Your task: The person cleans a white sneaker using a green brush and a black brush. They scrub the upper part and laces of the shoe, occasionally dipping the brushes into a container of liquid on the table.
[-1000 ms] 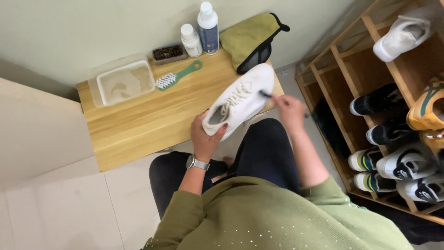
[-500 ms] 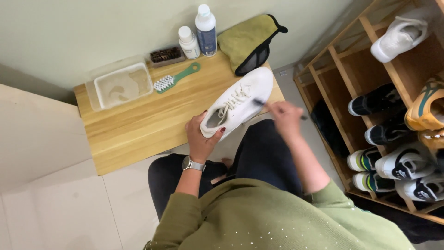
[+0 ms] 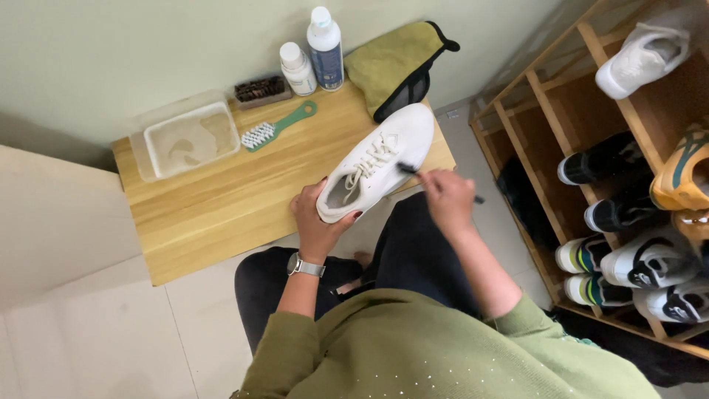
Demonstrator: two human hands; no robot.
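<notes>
Right hand [image 3: 447,196] has slid back along the shoe [image 3: 377,166], fingers pinching a thin brush [image 3: 408,170]; left hand [image 3: 316,222] still grips the heel over the surface [image 3: 199,214]. Two bottles [image 3: 325,48], one tub [image 3: 188,139].

Low wooden table [image 3: 207,222] with tub [image 3: 188,139], 2 brushes [image 3: 277,127], 2 bottles [image 3: 325,48], cloth [image 3: 391,63].

Two bottles stand upright at the far edge of the wooden surface [image 3: 221,222], against the wall. The taller bottle [image 3: 325,48] is white with a white cap and carries a dark blue label across its body. The shorter bottle [image 3: 298,69] stands just beside it, to its left; it is white with a white cap, and its label is pale. No signs or screens are in view.
</notes>
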